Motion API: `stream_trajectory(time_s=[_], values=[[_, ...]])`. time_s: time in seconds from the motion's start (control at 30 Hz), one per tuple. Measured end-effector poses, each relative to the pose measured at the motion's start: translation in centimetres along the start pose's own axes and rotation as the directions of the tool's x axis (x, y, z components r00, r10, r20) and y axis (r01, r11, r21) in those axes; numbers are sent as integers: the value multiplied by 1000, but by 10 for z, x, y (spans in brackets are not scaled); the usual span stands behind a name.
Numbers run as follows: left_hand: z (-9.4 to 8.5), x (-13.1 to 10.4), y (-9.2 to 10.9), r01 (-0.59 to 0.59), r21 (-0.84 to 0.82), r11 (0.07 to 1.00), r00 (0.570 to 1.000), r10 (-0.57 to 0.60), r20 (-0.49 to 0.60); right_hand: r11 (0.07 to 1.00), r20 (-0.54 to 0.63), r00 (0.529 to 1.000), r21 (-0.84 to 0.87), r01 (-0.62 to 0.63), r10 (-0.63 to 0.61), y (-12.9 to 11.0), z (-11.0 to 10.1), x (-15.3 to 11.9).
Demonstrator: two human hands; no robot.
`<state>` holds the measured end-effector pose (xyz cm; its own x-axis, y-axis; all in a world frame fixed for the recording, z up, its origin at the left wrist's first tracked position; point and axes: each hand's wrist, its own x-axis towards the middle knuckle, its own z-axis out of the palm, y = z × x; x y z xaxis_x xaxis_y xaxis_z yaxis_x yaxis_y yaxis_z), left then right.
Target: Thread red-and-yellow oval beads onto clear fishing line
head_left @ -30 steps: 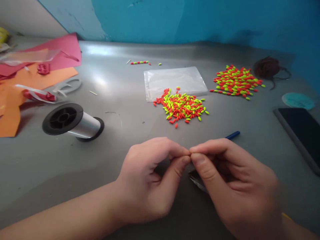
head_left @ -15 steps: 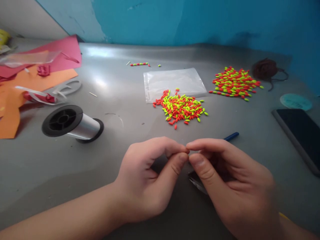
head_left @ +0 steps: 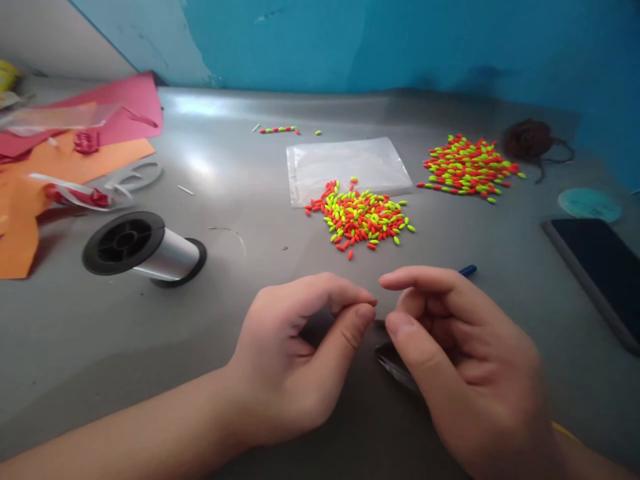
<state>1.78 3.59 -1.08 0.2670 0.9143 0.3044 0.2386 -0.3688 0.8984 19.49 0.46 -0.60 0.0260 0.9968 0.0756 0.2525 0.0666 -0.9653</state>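
Note:
My left hand is closed in a pinch, thumb pressed against the index finger; whatever sits between the tips is too small or hidden to name. Just right of it, my right hand has its thumb and index finger apart, with nothing visible between them. Beyond the hands lies a loose pile of red and yellow-green beads, spilling over the near edge of a clear plastic bag. Partly covered by my right hand are a dark tool with metal blades and a blue stick-like piece.
A spool of clear line stands at left, near orange paper and grey-handled scissors. A second bead heap, a dark yarn ball, a teal disc and a phone lie right. A short bead row lies at the back.
My right thumb and index finger have parted and drawn slightly away from my left fingertips. The left hand keeps its pinch in nearly the same place.

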Motion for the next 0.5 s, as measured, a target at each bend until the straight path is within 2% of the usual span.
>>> stream_trajectory(time_s=[0.5], values=[[0, 0, 1, -15, 26, 1000, 1000, 15, -11, 979, 58, 997, 196, -62, 51, 8, -5, -4]])
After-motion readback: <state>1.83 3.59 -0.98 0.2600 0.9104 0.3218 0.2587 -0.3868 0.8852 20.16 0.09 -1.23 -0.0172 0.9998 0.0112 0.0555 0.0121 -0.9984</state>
